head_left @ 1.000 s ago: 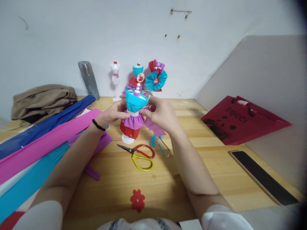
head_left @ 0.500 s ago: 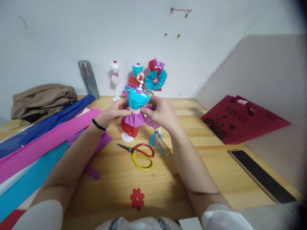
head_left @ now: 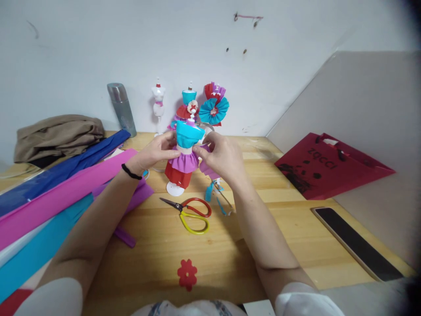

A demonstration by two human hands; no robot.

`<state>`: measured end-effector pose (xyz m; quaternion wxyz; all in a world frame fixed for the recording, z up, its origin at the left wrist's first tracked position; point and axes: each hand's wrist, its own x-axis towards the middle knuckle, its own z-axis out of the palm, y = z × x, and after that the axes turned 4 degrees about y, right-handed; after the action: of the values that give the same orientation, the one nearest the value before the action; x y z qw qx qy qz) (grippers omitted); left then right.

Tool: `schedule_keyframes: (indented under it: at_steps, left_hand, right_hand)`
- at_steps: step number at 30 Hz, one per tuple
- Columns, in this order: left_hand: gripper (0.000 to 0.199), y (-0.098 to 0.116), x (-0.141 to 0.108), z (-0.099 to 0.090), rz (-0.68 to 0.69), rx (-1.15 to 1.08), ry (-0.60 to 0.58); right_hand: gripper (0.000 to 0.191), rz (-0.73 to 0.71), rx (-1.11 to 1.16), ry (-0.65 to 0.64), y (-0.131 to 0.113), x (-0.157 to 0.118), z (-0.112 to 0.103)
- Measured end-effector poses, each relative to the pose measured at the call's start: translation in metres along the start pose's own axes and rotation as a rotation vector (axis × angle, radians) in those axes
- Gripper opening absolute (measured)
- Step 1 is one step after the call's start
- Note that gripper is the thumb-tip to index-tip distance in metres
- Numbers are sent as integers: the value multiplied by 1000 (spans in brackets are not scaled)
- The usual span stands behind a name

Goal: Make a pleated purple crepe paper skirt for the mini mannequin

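Well inside the right table edge (head_left: 365, 234), hands (head_left: 161, 150) (head_left: 225, 159) hold a mannequin (head_left: 189, 135).

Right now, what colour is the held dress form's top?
The top is turquoise, clearest in the head view.

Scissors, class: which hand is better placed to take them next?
Probably the right hand: the scissors lie with handles toward its side, though it and the left hand both touch the turquoise-topped dress form.

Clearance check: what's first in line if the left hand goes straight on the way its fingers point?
The front mannequin, about at its pale waistband; the left hand seems to rest its thumb there. Depth at the other fingers is unclear.
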<state>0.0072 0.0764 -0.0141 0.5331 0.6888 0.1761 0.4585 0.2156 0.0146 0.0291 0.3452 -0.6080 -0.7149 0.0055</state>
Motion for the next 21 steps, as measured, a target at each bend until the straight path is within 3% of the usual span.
schedule_keyframes:
  at_steps: [10,21]
  left_hand:
    - [41,21,-2,18,-86,122,1]
    - [39,-14,-5,-2,-102,-230,114]
  right_hand:
    - [22,-5,137,-13,2,1,0]
    - [58,-27,572,-170,17,7,6]
